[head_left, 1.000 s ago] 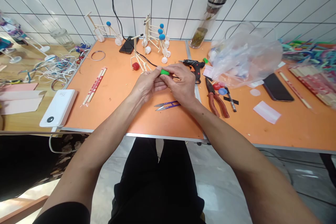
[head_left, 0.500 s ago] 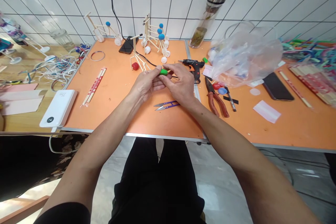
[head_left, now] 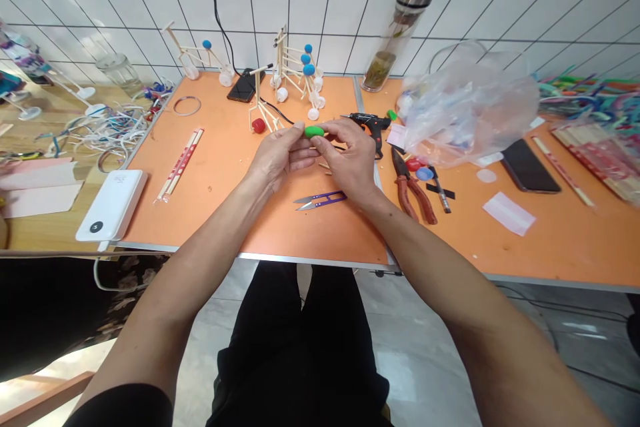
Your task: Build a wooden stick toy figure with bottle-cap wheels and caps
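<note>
Your left hand and right hand both in narrow pinch, fingertips on green lump, seemingly on thin stick, held up between them, off orange table. Two-hand pinch probably keeps it steady. Snips lie just below your hands, glue gun just past right hand, pliers nearby, likely left there for easy reach. Stick model stands behind.

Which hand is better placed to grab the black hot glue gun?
Probably the right hand: it sits beside the black hot glue gun, with only a short gap. The left hand is farther off, on the far side of the small green rounded piece that both hands pinch.
</note>
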Motion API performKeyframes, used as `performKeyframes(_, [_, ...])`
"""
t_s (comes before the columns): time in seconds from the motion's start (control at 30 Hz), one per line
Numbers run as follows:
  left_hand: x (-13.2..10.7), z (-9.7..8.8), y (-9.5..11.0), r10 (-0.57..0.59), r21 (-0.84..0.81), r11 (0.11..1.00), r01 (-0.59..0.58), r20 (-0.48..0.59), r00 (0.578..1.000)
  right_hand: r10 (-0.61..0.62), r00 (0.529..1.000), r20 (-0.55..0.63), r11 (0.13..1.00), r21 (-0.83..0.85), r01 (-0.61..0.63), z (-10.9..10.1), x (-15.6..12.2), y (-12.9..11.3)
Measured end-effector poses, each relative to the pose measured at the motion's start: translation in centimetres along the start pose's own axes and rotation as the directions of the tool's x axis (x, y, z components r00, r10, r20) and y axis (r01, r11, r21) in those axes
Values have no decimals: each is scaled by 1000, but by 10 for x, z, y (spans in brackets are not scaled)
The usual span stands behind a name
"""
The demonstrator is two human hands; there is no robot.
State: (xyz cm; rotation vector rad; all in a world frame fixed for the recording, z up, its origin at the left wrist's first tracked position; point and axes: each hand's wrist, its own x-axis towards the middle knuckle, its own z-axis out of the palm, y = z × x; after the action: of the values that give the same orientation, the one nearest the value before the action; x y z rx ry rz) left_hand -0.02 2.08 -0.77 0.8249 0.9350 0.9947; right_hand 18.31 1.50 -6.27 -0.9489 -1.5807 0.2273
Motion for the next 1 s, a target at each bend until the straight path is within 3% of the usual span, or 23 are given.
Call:
performKeyframes(0.23, [1, -4, -2, 197, 45, 979, -198, 18, 980, 83, 996, -18, 992, 96, -81, -2, 1, 0])
performKeyframes(0.4, [8, -10, -7, 311, 76, 945, -319, 99, 945, 115, 993, -24, 986, 128, -111, -3, 2, -4])
performKeyframes(0.63, [19, -18, -15, 431, 122, 888, -443, 112, 895, 130, 991, -9, 987, 92, -129, -2, 3, -8])
performKeyframes(0.83, [27, -23, -21, 487, 143, 849, -509, 162, 858, 101, 995, -26, 993, 60, -99, -3, 4, -8])
performKeyframes(1.0, [25, -21, -20, 457, 190, 864, -467, 94, 884, 98, 994, -44, 994, 45, -96, -2, 3, -9])
